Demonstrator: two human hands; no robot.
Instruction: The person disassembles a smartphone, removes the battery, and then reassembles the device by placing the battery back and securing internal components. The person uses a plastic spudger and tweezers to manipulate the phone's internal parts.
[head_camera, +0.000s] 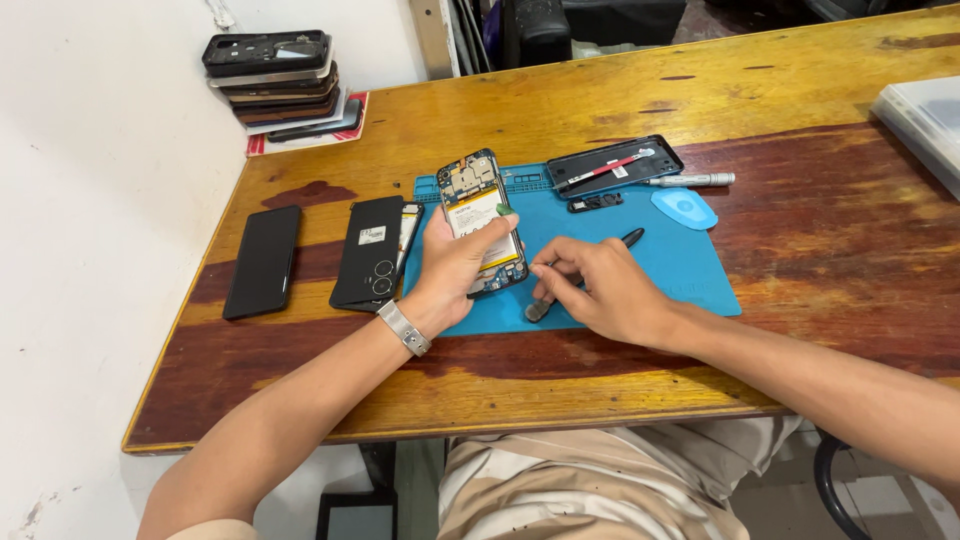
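Note:
My left hand (452, 268) holds an opened phone (480, 205) tilted up over a blue work mat (690, 265), its yellow battery and circuit board showing. A metal watch band sits on that wrist. My right hand (598, 285) rests on the mat just right of the phone, fingers pinched on a thin tool with a black end (632, 237), its tip near the phone's lower edge. A small dark part (538, 311) lies under that hand.
On the mat lie a black back cover (614, 165) with a red-handled tool, a small black piece (595, 202), a blue pick (684, 208) and a silver screwdriver (690, 180). Left are black phones (262, 262) (369, 252); a stack of phones (280, 80) stands at the far corner.

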